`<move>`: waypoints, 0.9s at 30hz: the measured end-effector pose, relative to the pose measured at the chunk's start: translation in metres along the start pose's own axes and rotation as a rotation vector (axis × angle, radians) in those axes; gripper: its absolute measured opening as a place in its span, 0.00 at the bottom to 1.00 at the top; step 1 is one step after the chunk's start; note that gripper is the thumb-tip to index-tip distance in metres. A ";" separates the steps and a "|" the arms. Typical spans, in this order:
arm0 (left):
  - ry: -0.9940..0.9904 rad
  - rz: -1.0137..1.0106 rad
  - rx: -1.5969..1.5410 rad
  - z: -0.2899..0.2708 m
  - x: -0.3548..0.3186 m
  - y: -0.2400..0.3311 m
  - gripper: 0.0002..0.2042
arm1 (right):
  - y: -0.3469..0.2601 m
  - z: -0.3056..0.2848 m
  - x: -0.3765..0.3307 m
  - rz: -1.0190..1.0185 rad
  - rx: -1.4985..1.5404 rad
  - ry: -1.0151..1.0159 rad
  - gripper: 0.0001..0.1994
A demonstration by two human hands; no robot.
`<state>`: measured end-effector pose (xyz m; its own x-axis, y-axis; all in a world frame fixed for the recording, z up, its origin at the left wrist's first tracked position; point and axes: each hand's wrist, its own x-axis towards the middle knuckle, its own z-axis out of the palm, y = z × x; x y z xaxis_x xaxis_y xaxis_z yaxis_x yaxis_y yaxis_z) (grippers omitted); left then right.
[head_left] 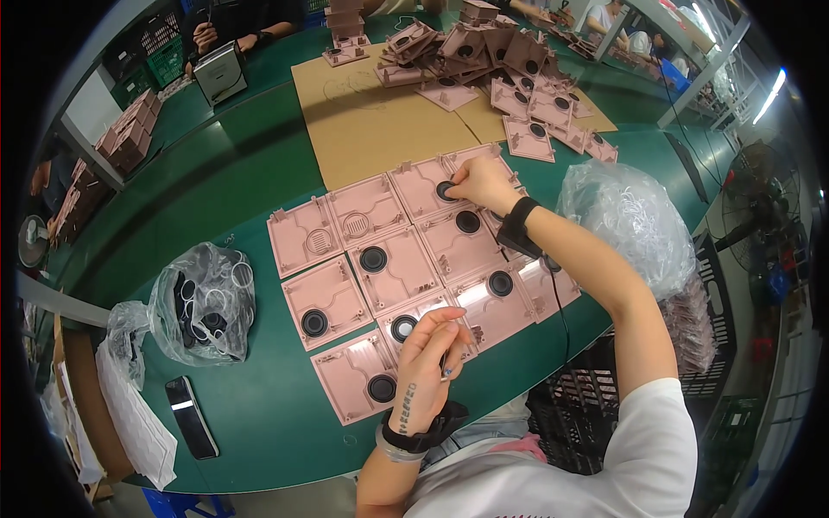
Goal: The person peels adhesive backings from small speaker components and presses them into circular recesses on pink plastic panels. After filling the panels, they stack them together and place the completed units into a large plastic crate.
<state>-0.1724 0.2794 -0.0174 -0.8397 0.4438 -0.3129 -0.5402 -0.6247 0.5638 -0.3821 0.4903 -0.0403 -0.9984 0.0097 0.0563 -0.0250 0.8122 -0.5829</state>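
Roughly a dozen pink plastic panels [393,268] lie flat in rows on the green table [259,406], edge to edge, most with a round black disc seated in a circular recess. The right hand [482,181] reaches across to the far row, its fingertips pinched together on a black disc [446,190] that sits in the recess of one far panel [423,186]. The left hand [427,363] hovers over the near row, close to the body, fingers curled loosely around something small and dark; what it is cannot be told. Just beside its fingertips a near panel [406,324] shows a disc with a pale ring around it. The two hands are well apart, with several panels between them. Both wrists wear dark bands.

Left of the panels a clear bag [207,302] holds white and black rings, and a dark phone [191,417] lies near the table's front edge, next to a white crumpled bag [129,414]. Right of the panels a larger clear bag [630,220] holds pale parts. Beyond the rows a sheet of brown cardboard [380,121] covers the table, with a heap of pink panels [509,69] piled on its far side. A black crate [579,406] stands below the table edge. Another person's hands [229,39] work at the far side, and a fan [760,198] stands at the right
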 end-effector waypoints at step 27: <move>-0.069 0.212 -0.303 0.007 0.001 -0.005 0.33 | -0.108 -0.035 -0.194 -0.229 0.432 -0.326 0.11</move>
<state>-0.1700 0.2876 -0.0156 -0.9344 0.3203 -0.1557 -0.3556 -0.8642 0.3559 -0.1837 0.4211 0.0400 -0.9275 -0.3737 0.0072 -0.1923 0.4606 -0.8665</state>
